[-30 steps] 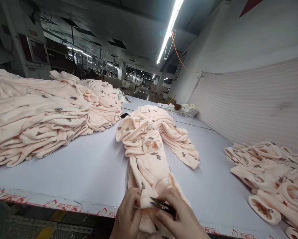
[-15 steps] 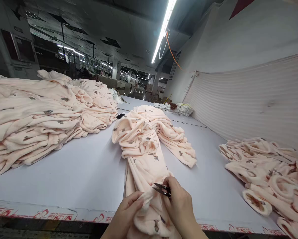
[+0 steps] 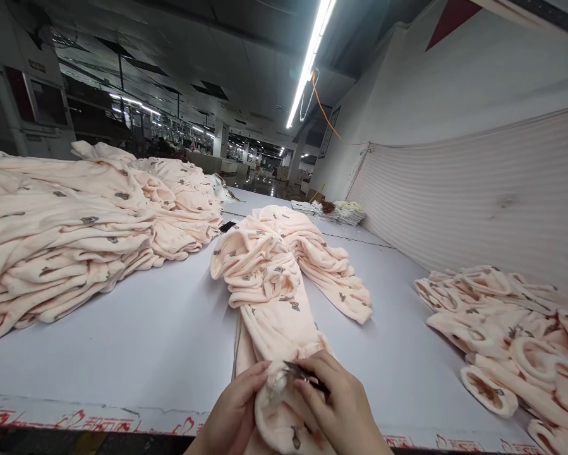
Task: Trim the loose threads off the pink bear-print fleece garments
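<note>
A pale pink fleece garment [image 3: 277,322] with small dark printed motifs stretches across the table toward me, its far part bunched up. At the near end my left hand [image 3: 239,404] pinches the edge of the garment between thumb and fingers. My right hand [image 3: 335,401] is closed around small black thread snips [image 3: 307,374]. Their blades point left, right at a whitish patch of the fabric edge beside my left fingertips. Whether the blades touch a thread cannot be made out. My right fingers partly hide the handles.
A large heap of the same pink fleece [image 3: 75,234] lies on the left of the white table [image 3: 170,341]. More pink pieces [image 3: 511,341] are piled at the right edge. Stacked whitish cloths [image 3: 347,212] and a small black object [image 3: 227,225] sit farther back.
My right hand has brought the snips slightly down and left to the fabric edge. My left hand has turned, with more of the edge folded over between both hands.
</note>
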A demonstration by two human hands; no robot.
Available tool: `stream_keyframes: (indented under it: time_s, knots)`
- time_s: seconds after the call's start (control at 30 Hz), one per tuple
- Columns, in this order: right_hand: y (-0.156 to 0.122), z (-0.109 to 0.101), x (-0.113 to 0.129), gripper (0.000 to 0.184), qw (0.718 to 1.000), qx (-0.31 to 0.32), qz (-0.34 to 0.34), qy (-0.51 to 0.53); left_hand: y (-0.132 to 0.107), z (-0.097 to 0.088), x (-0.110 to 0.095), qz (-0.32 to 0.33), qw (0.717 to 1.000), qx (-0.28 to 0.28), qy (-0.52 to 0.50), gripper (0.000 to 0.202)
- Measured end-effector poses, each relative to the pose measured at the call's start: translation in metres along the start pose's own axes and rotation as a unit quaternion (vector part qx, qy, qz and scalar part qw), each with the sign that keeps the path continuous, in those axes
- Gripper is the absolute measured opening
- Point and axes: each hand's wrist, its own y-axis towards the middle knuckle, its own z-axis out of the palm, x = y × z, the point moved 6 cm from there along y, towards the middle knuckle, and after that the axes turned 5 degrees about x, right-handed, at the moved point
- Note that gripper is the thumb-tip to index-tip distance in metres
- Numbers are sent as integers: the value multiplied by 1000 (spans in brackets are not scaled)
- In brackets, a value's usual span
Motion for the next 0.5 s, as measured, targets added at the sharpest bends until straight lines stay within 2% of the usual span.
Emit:
stream_keyframes:
  time_s: [0.1, 0.23, 0.33, 0.5]
  knots:
    - [-2, -2, -1, 19, 1000, -15, -15, -12, 4, 1, 3, -7, 998, 18, -52, 30]
    - [-5, -8, -11, 19, 999, -42, 20, 25, 9, 3, 7, -35, 991, 49, -118, 35]
    - [-4, -7, -16, 20, 997, -42, 21, 55, 11, 7, 8, -51, 988, 62, -132, 36]
    - [2, -2, -23, 17, 996, -37, 25, 78, 10, 8, 7, -55, 990, 51, -116, 38]
